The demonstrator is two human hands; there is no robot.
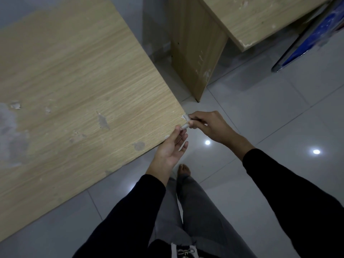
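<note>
the person stands at the near corner of the worktop (83,90), both hands brought together right at its edge. a small pale strip (184,126) sits against that corner, just where the long side and the short side meet. the right hand (208,125) is curled, its fingertips pinching the upper end of the strip close against the corner. the left hand (171,148) comes up from below with the palm turned up; thumb and forefinger nip the lower end while the other fingers lie loose and nearly straight. what the strip is made of i cannot tell.

beyond the corner the tiled floor (270,112) lies open to the right. a second wooden desk (193,53) stands well apart, a strip of floor between the two. a blue object (312,38) leans at the far right. one bare foot (184,170) is planted just beside the worktop's edge.
</note>
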